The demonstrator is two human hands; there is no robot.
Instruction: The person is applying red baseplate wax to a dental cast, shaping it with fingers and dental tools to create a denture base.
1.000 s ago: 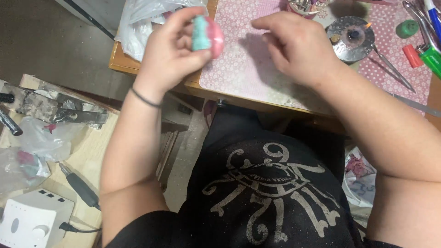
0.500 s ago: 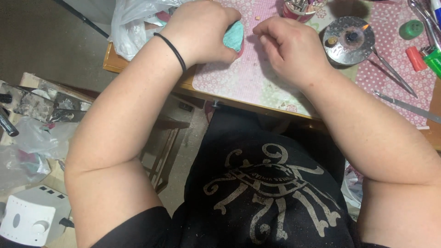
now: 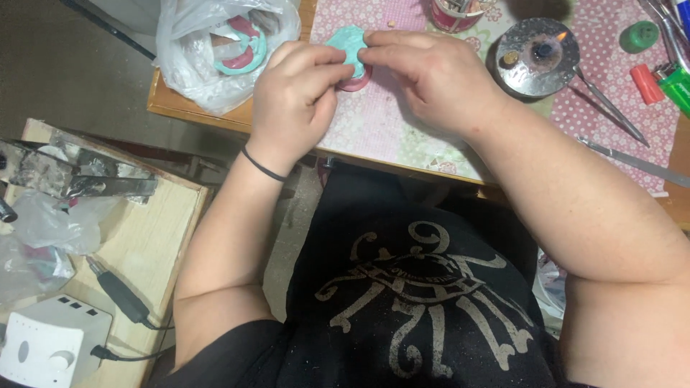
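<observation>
We have the teal dental cast (image 3: 348, 43) pinched between both hands over the pink patterned mat (image 3: 374, 122) on the table; our left hand (image 3: 295, 90) curls round its near side, fingers closed on it, and our right hand (image 3: 431, 75) presses thumb and fingertips on its top edge; a pink wax rim (image 3: 357, 80) shows just beneath. We judge the piece light, stiff and brittle, the wax softer, so it is best gripped by the solid base, not the thin rim. A clear plastic bag (image 3: 215, 50) at the table's left edge holds more teal and pink casts; a round metal burner (image 3: 535, 57) with a small flame sits right of our hands; beyond it lie a green cap (image 3: 638, 36), a red lighter (image 3: 647, 82) and a green lighter (image 3: 674, 85).
</observation>
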